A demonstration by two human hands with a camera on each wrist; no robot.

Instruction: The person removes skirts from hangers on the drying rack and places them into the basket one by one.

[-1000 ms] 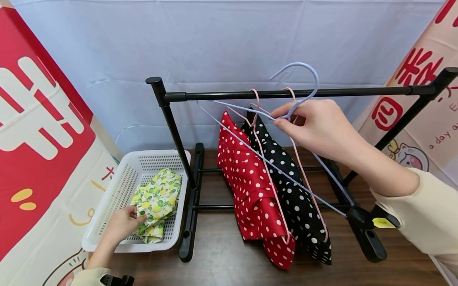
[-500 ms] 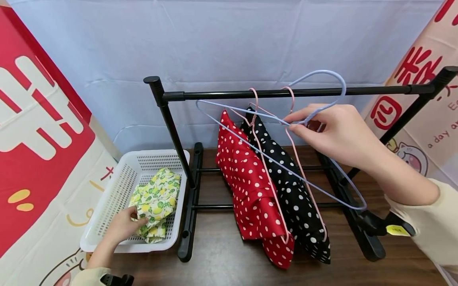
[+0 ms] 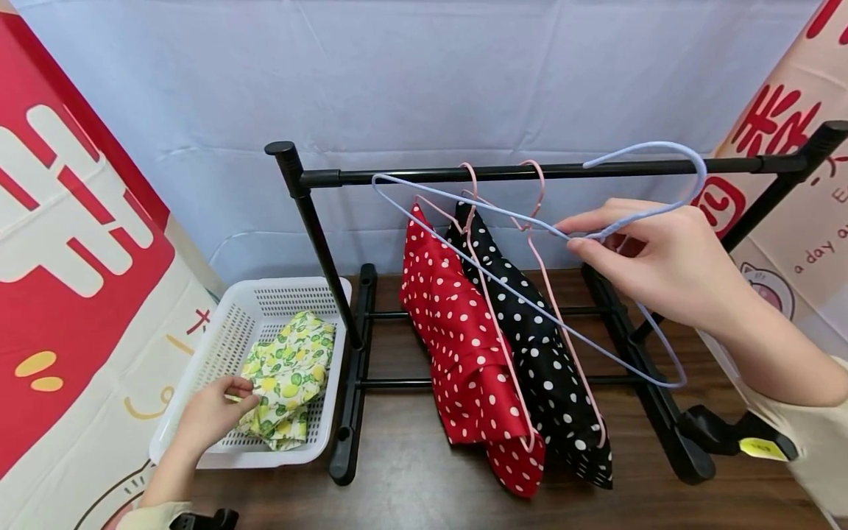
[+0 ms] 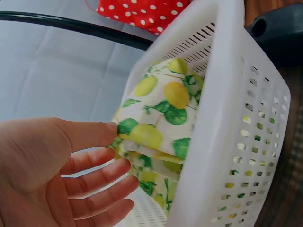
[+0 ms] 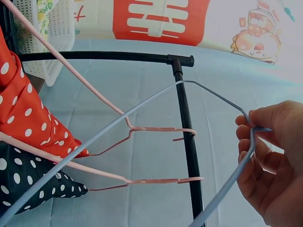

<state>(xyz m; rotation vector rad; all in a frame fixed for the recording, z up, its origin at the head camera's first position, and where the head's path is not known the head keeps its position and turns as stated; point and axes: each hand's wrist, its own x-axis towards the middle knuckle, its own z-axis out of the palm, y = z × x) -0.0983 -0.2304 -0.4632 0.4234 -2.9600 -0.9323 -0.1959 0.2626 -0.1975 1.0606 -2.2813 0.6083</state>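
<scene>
My right hand [image 3: 669, 258] pinches a light-blue clothes hanger [image 3: 662, 145] at its neck between thumb and fingers. Bare of any garment, the hanger slants across the front of the black rack [image 3: 404, 177], its hook raised to the right. In the right wrist view, the hanger [image 5: 102, 135] overlaps two pink hangers on the rail. At the left, my left hand [image 3: 208, 416] reaches over a white basket [image 3: 265, 461] beside a folded lemon-print cloth [image 3: 291, 364]. Its fingers are loosely bent, and in the left wrist view the thumb tip is right at the cloth's [image 4: 156, 109] edge.
A red polka-dot garment [image 3: 457, 346] and a black polka-dot garment [image 3: 543, 353] hang on pink hangers mid-rack. The rack's feet [image 3: 344, 449] stand on a brown wooden table [image 3: 397, 486]. Pale fabric [image 3: 397, 73] covers the back, with printed cloths at both sides.
My right hand has moved right and slightly down with the blue hanger, whose hook now points farther right. My left hand has drawn back slightly left from the lemon-print cloth.
</scene>
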